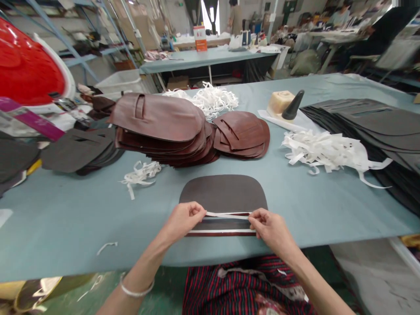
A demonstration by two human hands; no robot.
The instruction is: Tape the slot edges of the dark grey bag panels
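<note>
Two hands, left hand (193,215) and right hand (262,222), pinch one white strip (227,215).

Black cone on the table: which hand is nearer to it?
Right. The right hand is on the near side of the black cone, slightly left of it; the left hand is farther left.

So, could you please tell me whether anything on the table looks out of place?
One white scrap lies alone near the table's front edge, apart from the small tangled pile, so it looks stray. Nothing looks spilled.
</note>
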